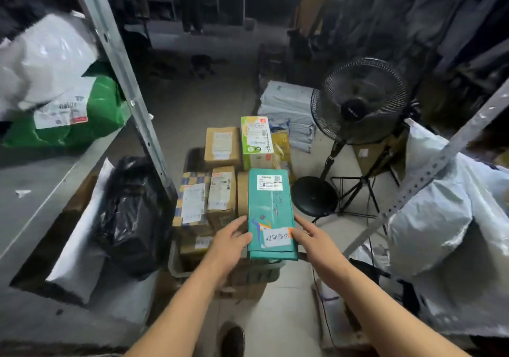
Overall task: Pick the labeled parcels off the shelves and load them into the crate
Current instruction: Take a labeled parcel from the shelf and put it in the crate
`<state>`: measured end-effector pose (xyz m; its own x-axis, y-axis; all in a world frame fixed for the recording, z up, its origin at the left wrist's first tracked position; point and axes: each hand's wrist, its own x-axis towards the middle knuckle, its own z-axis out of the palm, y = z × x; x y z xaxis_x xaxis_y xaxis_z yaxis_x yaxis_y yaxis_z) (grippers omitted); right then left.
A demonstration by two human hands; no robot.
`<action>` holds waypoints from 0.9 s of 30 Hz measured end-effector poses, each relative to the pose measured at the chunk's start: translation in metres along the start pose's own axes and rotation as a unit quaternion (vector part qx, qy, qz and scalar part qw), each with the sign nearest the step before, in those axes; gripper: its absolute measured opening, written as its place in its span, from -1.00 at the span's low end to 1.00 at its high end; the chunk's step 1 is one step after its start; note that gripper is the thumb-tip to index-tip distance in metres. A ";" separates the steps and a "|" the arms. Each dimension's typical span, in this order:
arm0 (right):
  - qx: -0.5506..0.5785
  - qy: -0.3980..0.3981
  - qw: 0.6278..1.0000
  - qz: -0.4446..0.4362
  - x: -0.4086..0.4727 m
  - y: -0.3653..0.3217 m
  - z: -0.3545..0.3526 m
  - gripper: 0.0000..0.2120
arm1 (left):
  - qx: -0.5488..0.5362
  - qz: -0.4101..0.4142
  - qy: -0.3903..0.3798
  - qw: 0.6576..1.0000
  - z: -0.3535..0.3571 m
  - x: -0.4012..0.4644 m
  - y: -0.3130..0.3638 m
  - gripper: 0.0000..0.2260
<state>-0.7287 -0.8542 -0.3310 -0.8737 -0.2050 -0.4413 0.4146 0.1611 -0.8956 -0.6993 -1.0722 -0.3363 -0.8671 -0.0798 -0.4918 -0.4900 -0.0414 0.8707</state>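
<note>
Parcels with white labels fill the crate (176, 267) at the lower centre of the frame, stacked above its rim on a pale tiled floor (289, 310).

At the far left, a grey metal shelf (35, 180) carries a green bag (104, 117) with a label and a white poly bag (46, 59) in the upper left. A slanted steel upright (121, 64) runs down from the top toward the crate. Below the shelf, a black plastic bag (132, 219) leans beside a white mailer (80, 241).

In the crate, brown cardboard boxes (221, 196) sit side by side, with a green-and-white carton (256, 139) behind them. The left hand (231, 242) grips the near left edge of a long teal parcel (271, 210), thumb on top and fingers curled beneath. The right hand (309, 232) touches the parcel's right edge with fingers straight and slightly spread. The parcel lies flat atop the load.

Right of centre stands a black floor fan (360, 100) with a round black stool (314, 195) just beside it, grey mailers (286, 108) piled behind. At the right edge, large white poly bags (440, 205) bulge against another perforated upright (451, 147). The background room is dim, with dark shelving barely legible.
</note>
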 end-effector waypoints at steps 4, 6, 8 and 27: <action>-0.008 0.010 1.000 0.016 0.054 -0.019 0.002 -0.56 | 0.000 -0.016 0.002 1.000 -0.002 0.053 0.018 -0.51; -0.015 0.004 1.000 0.027 0.079 -0.024 0.003 -0.55 | 0.004 -0.035 0.003 0.999 -0.005 0.077 0.023 -0.51; -0.018 0.008 0.999 0.042 0.100 -0.026 0.003 -0.56 | 0.003 -0.053 0.007 0.999 -0.008 0.096 0.028 -0.52; -0.002 -0.001 0.996 0.091 0.156 -0.019 -0.013 -0.57 | 0.062 -0.084 0.008 0.994 -0.009 0.150 0.021 -0.44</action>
<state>-0.8764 -0.8762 -0.3826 -0.7836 -0.1745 -0.5963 0.5649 0.1995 -0.8007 -0.8389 -1.0941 -0.3913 -0.7703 -0.0986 -0.6300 -0.6368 0.0677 0.7681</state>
